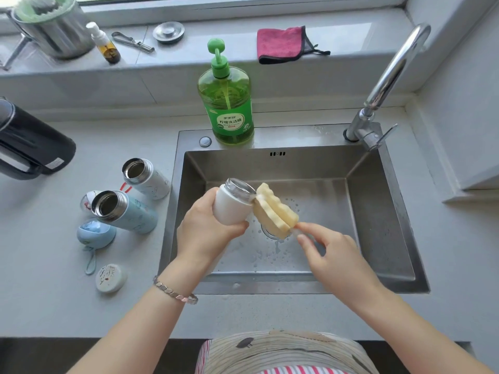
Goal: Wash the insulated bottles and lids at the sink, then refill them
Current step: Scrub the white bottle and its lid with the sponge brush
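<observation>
Over the steel sink (378, 211) my left hand (205, 230) grips a small white insulated bottle (232, 203), tilted with its open steel mouth up and to the right. My right hand (329, 252) pinches the clear handle of a yellow sponge brush (272, 211), whose sponge head touches the bottle just below its rim. On the counter to the left stand a white bottle (147, 178) and a light-blue bottle (124, 211), both open. Near them lie a blue lid with a strap (94, 234), a white lid (110, 278) and a lid with a red strap (89, 202).
A green dish-soap pump bottle (226, 103) stands on the sink's back rim, and the faucet (388, 85) rises at the back right. A black kettle (29, 147) sits at the far left. The sill holds a pink cloth (280, 44), steel pot (51, 28), dropper bottle (105, 44) and drain plug (168, 32).
</observation>
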`<action>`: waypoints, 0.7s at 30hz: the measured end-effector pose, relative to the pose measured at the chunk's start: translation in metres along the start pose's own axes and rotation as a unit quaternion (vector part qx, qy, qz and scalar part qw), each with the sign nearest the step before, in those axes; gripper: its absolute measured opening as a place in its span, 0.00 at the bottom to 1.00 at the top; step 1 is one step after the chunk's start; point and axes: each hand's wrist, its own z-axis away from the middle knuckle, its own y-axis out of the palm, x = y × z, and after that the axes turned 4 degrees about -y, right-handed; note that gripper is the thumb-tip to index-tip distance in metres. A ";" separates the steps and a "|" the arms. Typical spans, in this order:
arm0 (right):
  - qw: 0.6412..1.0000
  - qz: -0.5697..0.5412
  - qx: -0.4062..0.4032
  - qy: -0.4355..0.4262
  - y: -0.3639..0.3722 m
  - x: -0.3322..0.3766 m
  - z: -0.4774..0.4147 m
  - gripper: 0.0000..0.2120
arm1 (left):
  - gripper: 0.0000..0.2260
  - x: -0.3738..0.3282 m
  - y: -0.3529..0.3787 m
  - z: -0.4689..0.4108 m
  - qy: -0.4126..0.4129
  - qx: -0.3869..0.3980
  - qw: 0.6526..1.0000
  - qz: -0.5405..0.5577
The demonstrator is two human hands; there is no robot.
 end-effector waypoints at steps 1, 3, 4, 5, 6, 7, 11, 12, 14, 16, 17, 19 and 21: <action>1.000 0.003 -0.006 -0.001 -0.006 -0.003 -0.002 0.08 | 0.24 0.003 -0.003 -0.002 0.010 0.002 0.999 -0.038; 1.000 0.019 -0.011 -0.004 -0.021 -0.007 -0.007 0.08 | 0.25 0.009 -0.007 -0.003 0.058 0.017 0.991 -0.118; 0.999 0.038 0.009 -0.002 -0.028 -0.007 -0.010 0.09 | 0.26 0.010 -0.009 -0.002 0.094 0.023 0.984 -0.146; 0.997 0.068 0.047 -0.002 -0.033 -0.007 -0.014 0.11 | 0.27 0.012 -0.009 -0.001 0.136 0.020 0.976 -0.166; 0.990 0.110 0.088 -0.005 -0.038 -0.005 -0.019 0.13 | 0.29 0.013 -0.008 0.000 0.182 0.009 0.967 -0.177; 0.980 0.160 0.117 -0.012 -0.040 -0.003 -0.024 0.13 | 0.29 0.013 -0.006 -0.001 0.231 -0.007 0.956 -0.180; 0.917 0.359 0.157 -0.074 -0.036 0.005 -0.029 0.13 | 0.26 0.019 0.005 -0.003 0.407 -0.012 0.888 -0.214; 0.912 0.362 0.149 -0.125 -0.033 0.007 -0.026 0.14 | 0.27 0.023 0.006 -0.002 0.406 -0.003 0.888 -0.216; 0.912 0.338 0.113 -0.204 -0.031 0.010 -0.024 0.16 | 0.29 0.028 0.008 0.002 0.362 0.000 0.911 -0.196; 0.932 0.309 0.081 -0.171 -0.035 0.013 -0.030 0.17 | 0.30 0.030 0.009 0.008 0.326 -0.006 0.930 -0.171; 0.944 0.294 0.086 -0.126 -0.037 0.013 -0.033 0.16 | 0.29 0.029 0.009 0.011 0.322 -0.009 0.933 -0.161; 0.949 0.292 0.090 -0.082 -0.038 0.008 -0.036 0.14 | 0.29 0.025 0.006 0.013 0.325 -0.021 0.933 -0.152; 0.944 0.305 0.099 -0.069 -0.034 0.005 -0.032 0.15 | 0.29 0.026 0.003 0.013 0.324 -0.035 0.933 -0.155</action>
